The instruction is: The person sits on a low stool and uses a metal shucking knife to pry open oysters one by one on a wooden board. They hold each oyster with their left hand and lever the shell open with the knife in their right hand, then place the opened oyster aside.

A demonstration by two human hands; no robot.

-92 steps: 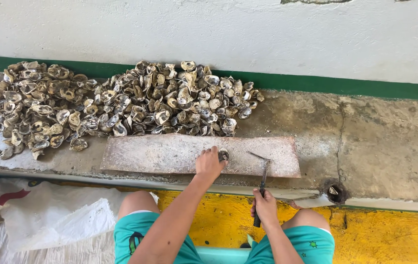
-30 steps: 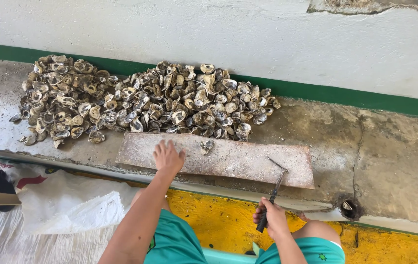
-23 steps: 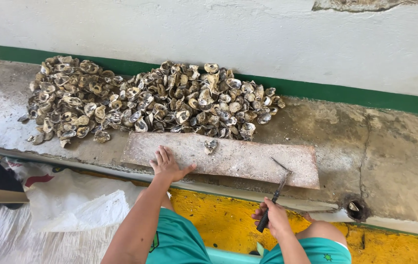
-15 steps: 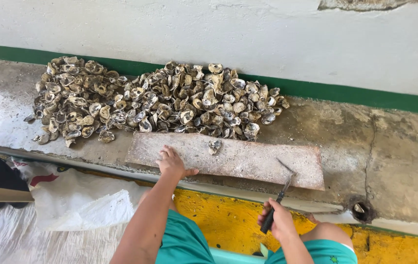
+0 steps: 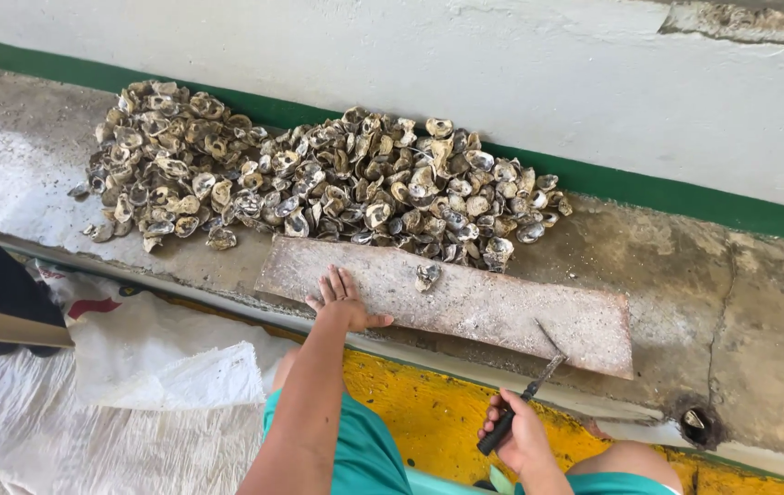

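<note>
Left hand (image 5: 342,302) is lying flat, palm down, on the near left part of the pinkish stone slab (image 5: 502,316); fingers (image 5: 330,286) are spread and pointing toward the wall, thumb sticking out to the right, holding nothing.

Right hand (image 5: 522,440) is hanging off the slab, below its near right edge, over the yellow strip (image 5: 419,412). Its fingers are wrapping tight around the dark handle of a shucking knife (image 5: 518,403); the thin blade is angling up and to the right, with the tip reaching the slab's near edge.

A single oyster shell (image 5: 427,275) is sitting on the slab close to its far edge, near the middle, well apart from both hands and just in front of the heap.

The heap of oyster shells (image 5: 319,179) is lying on the concrete ledge (image 5: 740,312) behind the slab, running from the ledge's left part to past the slab's middle, up against the green stripe (image 5: 685,197) at the foot of the white wall (image 5: 502,64).

White woven sacks (image 5: 108,385) are lying below the ledge at the left. Teal shorts (image 5: 364,458) are showing under the forearms. A small dark drain hole (image 5: 696,423) is sitting at the near right edge of the ledge.
</note>
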